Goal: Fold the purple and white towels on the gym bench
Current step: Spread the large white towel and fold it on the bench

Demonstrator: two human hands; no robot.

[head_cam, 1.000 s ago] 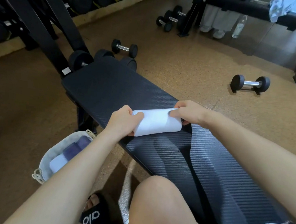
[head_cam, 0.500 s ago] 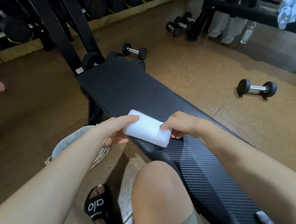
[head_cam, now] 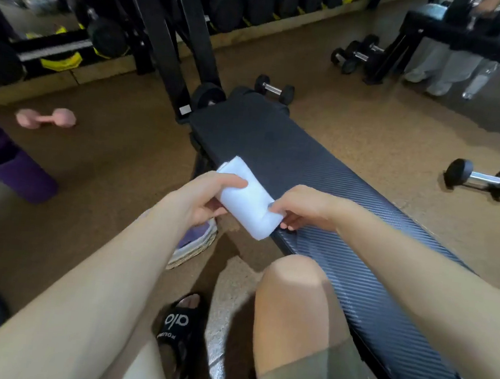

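A folded white towel (head_cam: pixel 249 203) hangs over the near left edge of the black gym bench (head_cam: pixel 320 177), held between both hands. My left hand (head_cam: pixel 208 197) grips its left side, thumb on top and fingers underneath. My right hand (head_cam: pixel 305 207) pinches its right end, fingers curled at the bench edge. Below my left hand a basket (head_cam: pixel 191 248) stands on the floor with a purple towel (head_cam: pixel 194 234) showing inside, mostly hidden by my forearm.
Dumbbells lie on the floor: a black one (head_cam: pixel 485 178) right of the bench, one (head_cam: pixel 273 87) beyond its far end, a pink one (head_cam: pixel 46 117) at left. A purple mat (head_cam: pixel 4 159) lies far left. A weight rack (head_cam: pixel 172 29) stands behind. My knee (head_cam: pixel 291 288) and sandal (head_cam: pixel 181 320) are below.
Both hands have carried the folded white towel from the bench top to its near left edge, turning it lengthwise. The view has swung left, bringing the pink dumbbell and purple mat in.
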